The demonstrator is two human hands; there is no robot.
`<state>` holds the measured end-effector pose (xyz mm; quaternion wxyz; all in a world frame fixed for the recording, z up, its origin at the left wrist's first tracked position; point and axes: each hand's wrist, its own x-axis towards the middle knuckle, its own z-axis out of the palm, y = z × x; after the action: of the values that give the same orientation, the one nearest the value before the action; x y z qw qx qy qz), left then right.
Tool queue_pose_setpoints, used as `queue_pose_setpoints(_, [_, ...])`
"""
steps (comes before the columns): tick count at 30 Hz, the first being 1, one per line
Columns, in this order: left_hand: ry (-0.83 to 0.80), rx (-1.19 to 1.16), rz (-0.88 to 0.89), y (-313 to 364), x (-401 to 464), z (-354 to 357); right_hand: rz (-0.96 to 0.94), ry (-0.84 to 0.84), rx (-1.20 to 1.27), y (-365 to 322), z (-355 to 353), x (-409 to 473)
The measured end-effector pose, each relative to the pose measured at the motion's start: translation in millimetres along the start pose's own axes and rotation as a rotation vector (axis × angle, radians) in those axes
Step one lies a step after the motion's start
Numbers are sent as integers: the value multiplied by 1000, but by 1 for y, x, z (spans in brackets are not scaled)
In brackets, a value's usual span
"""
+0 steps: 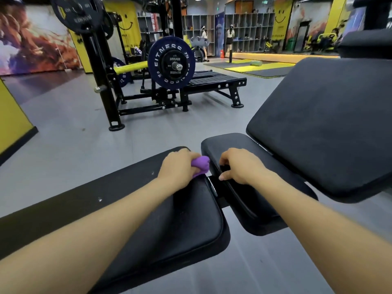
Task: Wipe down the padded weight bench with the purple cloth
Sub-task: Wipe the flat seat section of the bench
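Note:
The black padded weight bench (186, 219) fills the lower middle of the head view, with a flat long pad, a small seat pad (233, 145) and a raised back pad (331, 115) at the right. My left hand (177, 166) is closed around the bunched purple cloth (201, 165), pressing it at the far end of the long pad, by the gap. My right hand (239, 166) rests on the near edge of the seat pad, fingers curled over that edge into the gap.
A black plate-loaded machine (169, 85) with a large blue weight plate (171, 62) stands on the grey floor ahead left. Yellow and black floor mats (254, 67) lie far back. A yellow wall edge (12, 117) is at the left. People stand by the distant shelves.

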<state>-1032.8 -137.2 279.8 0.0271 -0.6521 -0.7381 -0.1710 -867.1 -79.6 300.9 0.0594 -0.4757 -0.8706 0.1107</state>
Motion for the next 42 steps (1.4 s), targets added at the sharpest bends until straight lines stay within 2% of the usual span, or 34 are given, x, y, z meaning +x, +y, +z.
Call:
queue_pose_setpoints(2, [-16,12,75,4,-19,-4,0,11,23,-1,2,-2])
queue_pose_setpoints(4, [-38,19,79,2,-13,-7,2,14,43,-1,4,-4])
queue_pose_setpoints(9, [1,17,-105,-3,40,7,16,4,60,-2,5,-2])
queue_pose_setpoints(12, [4,7,-126,3,39,9,25,3,53,-3,5,-1])
queue_pose_setpoints(18, [-2,-41,118,20,-52,-12,7,32,51,-4,4,-5])
queue_pose_setpoints(20, [-38,-74,135,15,-53,-14,5,32,64,-4,4,-5])
queue_pose_setpoints(22, [-67,-46,106,9,-29,-6,8,28,69,-4,4,-5])
queue_pose_setpoints(25, [-82,-13,-43,1,14,12,16,18,78,-4,5,-4])
queue_pose_setpoints(28, [-42,-7,-108,4,22,22,19,13,74,-3,4,-5])
queue_pose_setpoints(31, [-43,-16,-50,15,-10,11,8,15,72,-4,1,-9])
queue_pose_setpoints(35, [-71,-22,109,21,-74,-10,15,-27,87,-8,-5,-23])
queue_pose_setpoints(37, [-68,-8,125,17,-86,-13,18,-42,75,-8,-8,-34])
queue_pose_setpoints(39, [-81,3,99,15,-72,-11,22,-39,56,-5,-6,-50])
queue_pose_setpoints(42, [-68,-1,-70,18,-40,1,33,-1,48,0,4,-69])
